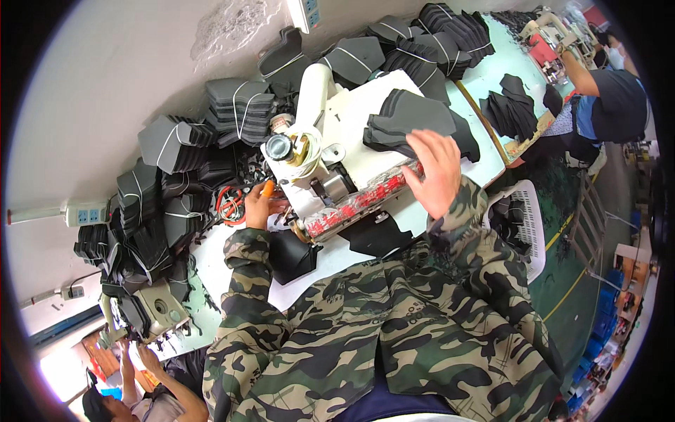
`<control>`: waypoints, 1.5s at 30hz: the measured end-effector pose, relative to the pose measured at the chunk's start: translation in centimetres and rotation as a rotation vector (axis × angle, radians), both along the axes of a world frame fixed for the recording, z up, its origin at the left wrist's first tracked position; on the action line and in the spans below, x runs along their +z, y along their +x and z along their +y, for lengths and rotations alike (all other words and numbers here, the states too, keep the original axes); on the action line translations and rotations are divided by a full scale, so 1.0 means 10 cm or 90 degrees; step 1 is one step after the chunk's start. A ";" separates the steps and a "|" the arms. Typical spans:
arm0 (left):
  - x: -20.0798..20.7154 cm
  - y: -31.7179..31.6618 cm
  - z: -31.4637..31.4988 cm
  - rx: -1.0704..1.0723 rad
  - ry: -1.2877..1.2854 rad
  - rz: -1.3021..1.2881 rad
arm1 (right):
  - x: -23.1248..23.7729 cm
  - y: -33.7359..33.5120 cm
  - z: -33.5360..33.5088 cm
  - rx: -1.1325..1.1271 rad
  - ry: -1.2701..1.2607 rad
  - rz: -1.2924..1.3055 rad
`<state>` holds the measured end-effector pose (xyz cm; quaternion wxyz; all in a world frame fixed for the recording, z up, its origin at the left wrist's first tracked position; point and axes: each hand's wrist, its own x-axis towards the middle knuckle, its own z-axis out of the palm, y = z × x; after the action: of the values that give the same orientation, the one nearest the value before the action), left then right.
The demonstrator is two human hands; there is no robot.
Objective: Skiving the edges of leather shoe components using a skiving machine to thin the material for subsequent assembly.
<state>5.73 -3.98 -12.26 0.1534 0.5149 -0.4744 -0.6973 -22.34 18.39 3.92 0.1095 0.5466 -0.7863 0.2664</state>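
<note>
A white sewing machine (358, 116) stands on the worktable in front of me, with worn red tape (358, 207) along its near edge. At its left end, beside the needle area, my left hand (260, 205) has its fingers bent together. Something orange shows at those fingertips; whether it is held or worn I cannot tell. My right hand (436, 172) is raised with fingers spread and nothing in it, close to the machine's right end. Just beyond it, dark grey cut pieces (408, 119) lie stacked on the machine. Black flat pieces (292, 254) rest below its near edge.
Tied bundles of grey pieces (239, 109) line the wall side. A white basket (524, 225) with dark pieces stands at my right. Co-workers sit at machines at far right and lower left. Orange-red cords (230, 204) lie left of my left hand.
</note>
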 end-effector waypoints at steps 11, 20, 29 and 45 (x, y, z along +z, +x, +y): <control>0.31 0.37 0.26 -0.174 -0.400 -0.227 | -0.16 0.10 -0.14 0.091 -0.056 -0.093; -0.21 0.87 1.32 -0.156 -0.779 -0.516 | 0.83 0.63 -1.03 0.413 -0.218 -0.319; 0.21 0.84 1.16 -0.231 -0.711 -0.473 | 0.68 0.46 -1.35 0.574 0.039 -0.641; -0.37 -0.29 0.02 0.019 0.051 0.021 | -1.38 1.16 0.53 0.168 0.375 -0.870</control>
<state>2.80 -3.76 -15.97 0.1510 0.5163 -0.4361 -0.7215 -10.71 23.71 -9.85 -0.5859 0.3562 -0.6460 0.3354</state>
